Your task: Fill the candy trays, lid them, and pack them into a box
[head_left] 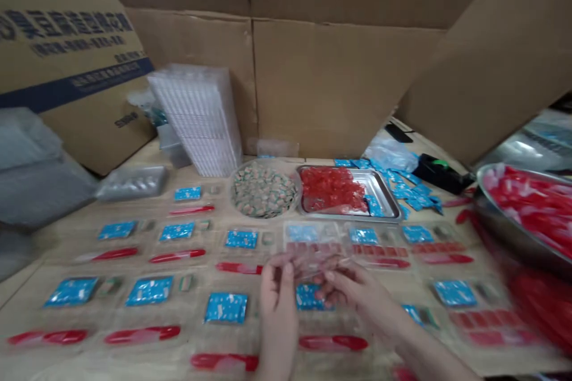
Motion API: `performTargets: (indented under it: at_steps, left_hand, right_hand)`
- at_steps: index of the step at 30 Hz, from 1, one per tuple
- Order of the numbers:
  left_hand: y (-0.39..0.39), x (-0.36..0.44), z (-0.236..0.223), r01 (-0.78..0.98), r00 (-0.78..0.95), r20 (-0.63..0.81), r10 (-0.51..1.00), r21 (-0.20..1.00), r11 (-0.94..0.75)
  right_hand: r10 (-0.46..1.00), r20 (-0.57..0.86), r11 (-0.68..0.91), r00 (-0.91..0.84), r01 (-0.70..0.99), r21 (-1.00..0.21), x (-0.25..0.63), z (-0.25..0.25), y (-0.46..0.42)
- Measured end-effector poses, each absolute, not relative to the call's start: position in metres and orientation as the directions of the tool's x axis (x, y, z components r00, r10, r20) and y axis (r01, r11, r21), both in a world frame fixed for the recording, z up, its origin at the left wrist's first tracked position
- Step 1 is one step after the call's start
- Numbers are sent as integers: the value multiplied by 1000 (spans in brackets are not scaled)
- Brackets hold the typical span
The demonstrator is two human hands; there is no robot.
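Observation:
My left hand (pixel 280 289) and my right hand (pixel 351 289) meet over the middle of the table. Both have their fingers pinched on a thin clear plastic piece (pixel 309 262), blurred so that its exact kind is unclear. Just below it, a blue packet (pixel 308 299) lies partly hidden by my right hand. A red and pink knife-shaped piece (pixel 334 343) lies nearer to me. Behind my fingers is a clear tray (pixel 313 227) holding a blue packet and a row of red squares.
Rows of clear trays with blue packets (pixel 149 290) and red pieces (pixel 142 335) cover the table. Behind stand a bowl of small wrapped squares (pixel 264 190), a metal tray (pixel 385 196) with red packets, and stacked clear trays (pixel 201 122). A metal basin (pixel 487 181) is at right.

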State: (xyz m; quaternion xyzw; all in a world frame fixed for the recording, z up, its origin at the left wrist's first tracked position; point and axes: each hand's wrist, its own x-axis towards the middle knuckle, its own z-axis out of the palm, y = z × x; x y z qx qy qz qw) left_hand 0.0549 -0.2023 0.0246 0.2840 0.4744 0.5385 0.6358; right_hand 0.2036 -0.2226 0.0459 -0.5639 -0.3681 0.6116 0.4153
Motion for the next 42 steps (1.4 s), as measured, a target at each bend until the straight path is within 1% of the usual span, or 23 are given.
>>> performTargets:
  at_steps: [2, 3, 4, 5, 6, 7, 9, 12, 16, 18, 19, 21, 22, 24, 26, 28, 29, 30, 32, 33, 36, 39, 42]
  left_hand:
    - [-202, 46, 28, -401, -10, -360, 933, 856, 326]
    - [-202, 40, 29, -381, 5, -377, 926, 855, 350]
    - [-204, 35, 29, -352, 20, -390, 921, 859, 371]
    - [-207, 30, 29, -318, 34, -396, 918, 866, 385]
    - [-211, 27, 28, -283, 42, -395, 918, 876, 390]
    - [-216, 26, 26, -246, 43, -392, 919, 887, 390]
    - [-228, 26, 23, -176, 34, -379, 925, 909, 379]
    - [-239, 26, 24, -121, -8, -350, 937, 930, 346]
    - [-223, 8, 44, -105, 14, -293, 956, 951, 292]
    - [-201, 0, 60, -32, 105, -225, 969, 973, 229]
    - [-189, -2, 68, 45, 217, -187, 958, 982, 181]
    - [-162, 5, 78, 203, 434, -118, 893, 979, 30]
    - [-150, 13, 81, 295, 547, -68, 835, 949, -116]
    - [-132, 34, 80, 405, 742, -26, 669, 813, -418]
    - [-129, 54, 75, 435, 826, -5, 564, 642, -632]
    - [-144, 66, 69, 502, 795, 60, 604, 495, -710]
    - [-158, 68, 66, 556, 745, 107, 659, 445, -702]
    - [-175, 67, 62, 611, 683, 150, 714, 418, -672]
    - [-211, 58, 52, 658, 613, 172, 771, 429, -619]
    - [-228, 52, 46, 638, 621, 186, 761, 445, -629]
    - [-261, 38, 26, 651, 600, 196, 776, 443, -616]
    - [-266, 35, 12, 658, 591, 212, 779, 432, -617]
    - [-262, 36, 7, 646, 601, 243, 762, 414, -641]
  right_hand:
    - [954, -293, -268, -66, 257, -929, 245, 45, -215]
    - [981, -194, -172, -2, 455, -874, 268, 45, -204]
    - [992, -74, -120, 99, 638, -761, 290, 45, -190]
    - [983, 22, -131, 180, 788, -602, 309, 45, -173]
    - [980, 61, -144, 190, 885, -442, 323, 43, -157]
    - [977, 72, -160, 201, 912, -377, 333, 40, -142]
    - [973, 67, -195, 222, 938, -288, 338, 31, -119]
    - [958, 76, -255, 277, 941, -221, 328, 16, -104]
    - [941, 106, -298, 320, 937, -183, 322, 8, -102]
    - [939, 118, -298, 324, 934, -197, 325, 8, -101]
    - [938, 123, -294, 324, 932, -211, 327, 9, -101]
    - [934, 134, -291, 331, 923, -250, 330, 14, -100]
    - [930, 143, -294, 339, 918, -265, 330, 17, -102]
    - [920, 148, -292, 363, 886, -361, 330, 25, -111]
    - [928, 82, -251, 364, 772, -584, 329, 35, -131]
    - [953, -39, -215, 300, 583, -783, 326, 45, -158]
    - [965, -93, -211, 246, 516, -830, 323, 49, -173]
    - [974, -131, -208, 184, 501, -840, 319, 52, -187]
    - [988, -142, -155, 66, 552, -819, 307, 56, -211]
    - [992, -125, -103, 3, 583, -806, 299, 56, -220]
    - [982, -3, 121, -190, 636, -762, 269, 50, -231]
    - [944, 131, 313, -304, 692, -651, 239, 41, -230]
    - [927, 155, 370, -340, 778, -508, 224, 35, -227]
